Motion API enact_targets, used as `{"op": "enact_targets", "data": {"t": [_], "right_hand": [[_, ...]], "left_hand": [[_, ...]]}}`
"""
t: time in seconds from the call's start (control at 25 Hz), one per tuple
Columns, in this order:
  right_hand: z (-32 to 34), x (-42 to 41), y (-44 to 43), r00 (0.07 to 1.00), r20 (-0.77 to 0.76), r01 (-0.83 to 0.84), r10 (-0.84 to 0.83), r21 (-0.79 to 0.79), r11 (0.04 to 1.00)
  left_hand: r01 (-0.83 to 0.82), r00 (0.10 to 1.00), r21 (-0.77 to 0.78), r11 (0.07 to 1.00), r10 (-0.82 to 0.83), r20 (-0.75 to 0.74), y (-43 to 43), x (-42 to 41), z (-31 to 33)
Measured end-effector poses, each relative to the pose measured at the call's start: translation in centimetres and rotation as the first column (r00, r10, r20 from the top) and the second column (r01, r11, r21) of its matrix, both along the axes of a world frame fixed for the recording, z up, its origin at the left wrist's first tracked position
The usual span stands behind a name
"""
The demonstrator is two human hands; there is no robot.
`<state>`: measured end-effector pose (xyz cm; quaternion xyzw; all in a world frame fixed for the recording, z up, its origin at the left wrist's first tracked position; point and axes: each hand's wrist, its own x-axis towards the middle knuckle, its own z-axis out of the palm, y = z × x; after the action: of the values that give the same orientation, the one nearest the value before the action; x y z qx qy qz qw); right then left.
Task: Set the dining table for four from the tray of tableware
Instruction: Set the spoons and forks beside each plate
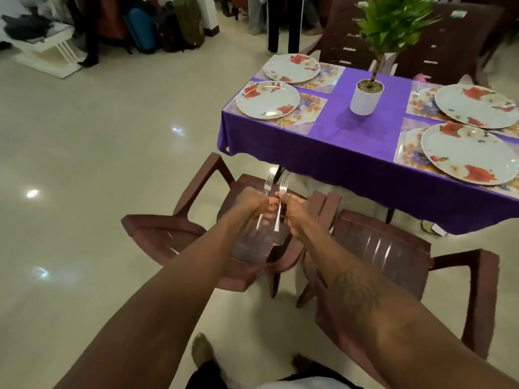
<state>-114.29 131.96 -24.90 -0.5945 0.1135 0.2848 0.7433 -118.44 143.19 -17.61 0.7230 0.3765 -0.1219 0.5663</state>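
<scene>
The floor (92,153) was shiny and pale, with lights glinting on it. Brown chairs (382,248) stood close together. Some bags (157,29) sat by the far wall.

Handle of left fork (268,186) partly hidden in left hand (252,202); right fork (283,186) pinched by right hand (295,211), grip pt covered. Blurred clear thing on chair seat (252,248), maybe the tray. Near-right placemat (407,155) cut by rt edge. Utensil (416,92) by far-right plate too small to ID.

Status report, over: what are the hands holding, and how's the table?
Both grips full: left hand holds left fork, right hand holds right fork. Four plates on table. Two chairs between hands and table.
</scene>
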Motion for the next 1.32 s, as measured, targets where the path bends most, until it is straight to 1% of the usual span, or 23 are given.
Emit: {"op": "enact_targets", "data": {"t": [0.12, 0.2, 0.32, 0.4, 0.48, 0.56, 0.76, 0.84, 0.92, 1.04, 1.32], "right_hand": [[-0.4, 0.9, 5.7, 0.989, -0.032, 0.149, -0.148, 0.044, 0.988], [0.0, 1.0, 10.6, 0.97, -0.055, 0.239, -0.236, 0.045, 0.97], [0.6, 0.4, 17.7, 0.971, -0.085, 0.231, -0.223, 0.1, 0.968], [1.4, 0.8, 21.3, 0.967, -0.135, 0.231, -0.215, 0.118, 0.966], [1.1, 1.8, 23.7, 0.953, -0.184, 0.268, -0.241, 0.138, 0.954], [0.5, 3.4, 25.7, 0.928, -0.208, 0.34, -0.309, 0.134, 0.931], [-1.8, 8.7, 29.7, 0.906, -0.111, 0.417, -0.407, 0.08, 0.905], [-2.7, 10.8, 31.5, 0.89, -0.118, 0.448, -0.44, 0.054, 0.892], [-3.2, 11.9, 33.5, 0.875, -0.138, 0.474, -0.464, 0.047, 0.879], [-3.4, 13.5, 36.0, 0.867, -0.147, 0.487, -0.477, 0.046, 0.872], [-4.7, 19.0, 38.4, 0.834, -0.092, 0.548, -0.544, 0.02, 0.837]], "left_hand": [[0.095, 0.995, -0.095, 0.991, -0.093, 0.02, 6.0, 0.9, 0.2], [0.14, 0.99, -0.137, 0.981, -0.136, 0.039, 10.9, 0.7, -0.2], [0.186, 0.982, -0.185, 0.965, -0.179, 0.051, 17.8, 0.8, -0.6], [0.192, 0.981, -0.219, 0.957, -0.184, 0.055, 21.8, 2.0, -1.1], [0.229, 0.974, -0.206, 0.951, -0.224, 0.047, 24.7, 3.5, -1.5], [0.271, 0.963, -0.206, 0.94, -0.267, 0.046, 26.9, 5.1, -1.6], [0.349, 0.937, -0.199, 0.916, -0.344, 0.06, 31.4, 10.8, -3.8], [0.354, 0.934, -0.187, 0.916, -0.355, 0.033, 33.4, 13.1, -5.1], [0.347, 0.936, -0.172, 0.922, -0.351, 0.008, 35.4, 14.9, -5.8], [0.347, 0.937, -0.173, 0.922, -0.35, 0.014, 37.6, 18.4, -6.4], [0.43, 0.9, -0.206, 0.879, -0.435, 0.022, 39.8, 25.8, -7.1]]}}
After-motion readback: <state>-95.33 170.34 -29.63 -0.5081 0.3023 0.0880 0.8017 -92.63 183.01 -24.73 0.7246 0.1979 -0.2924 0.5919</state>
